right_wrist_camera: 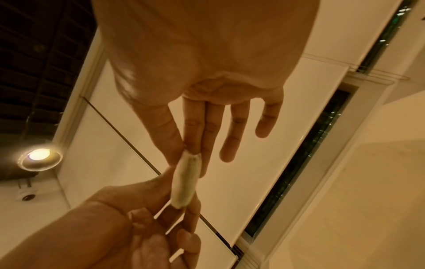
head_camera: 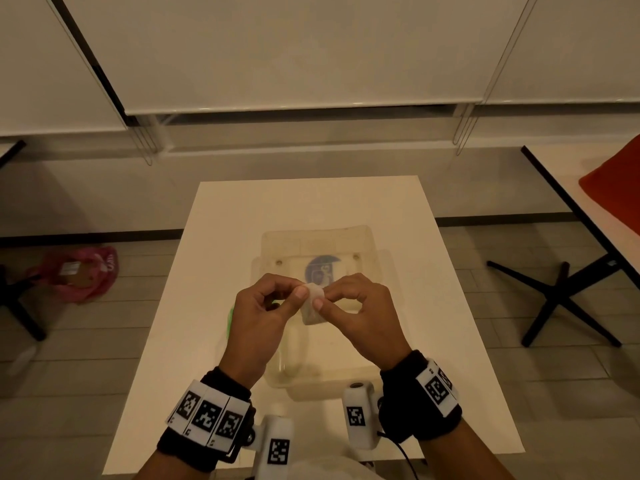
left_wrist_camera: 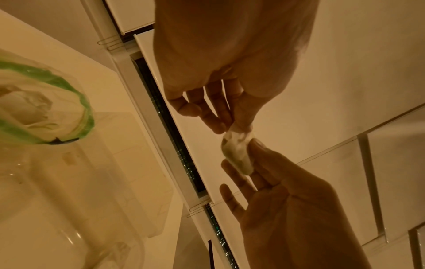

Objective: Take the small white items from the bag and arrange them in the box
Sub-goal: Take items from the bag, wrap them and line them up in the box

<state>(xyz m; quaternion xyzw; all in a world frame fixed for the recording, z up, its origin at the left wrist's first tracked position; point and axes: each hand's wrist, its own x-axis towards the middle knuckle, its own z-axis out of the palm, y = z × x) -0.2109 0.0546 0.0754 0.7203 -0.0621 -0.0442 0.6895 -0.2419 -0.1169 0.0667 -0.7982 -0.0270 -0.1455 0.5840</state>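
Observation:
Both hands hold one small white item (head_camera: 312, 304) in the air above the clear plastic box (head_camera: 322, 386). My left hand (head_camera: 300, 294) pinches its left edge between thumb and fingertips. My right hand (head_camera: 320, 301) pinches its right edge the same way. From the left wrist, the item (left_wrist_camera: 238, 151) hangs between the left hand (left_wrist_camera: 232, 127) above and the right hand (left_wrist_camera: 250, 160) below. The right wrist view shows the item (right_wrist_camera: 185, 180) edge-on, between the right hand (right_wrist_camera: 192, 154) and the left hand (right_wrist_camera: 177, 202). The clear bag with a green rim (left_wrist_camera: 57, 109) lies open beside the box (left_wrist_camera: 69, 200); white items show inside it.
The box sits mid-way on a white table (head_camera: 242, 209). Only the bag's green edge (head_camera: 230, 320) shows by my left hand. A pink bag (head_camera: 79, 275) lies on the floor at left. Another table with an orange object (head_camera: 616, 181) and a black cross base (head_camera: 561, 299) stand at right.

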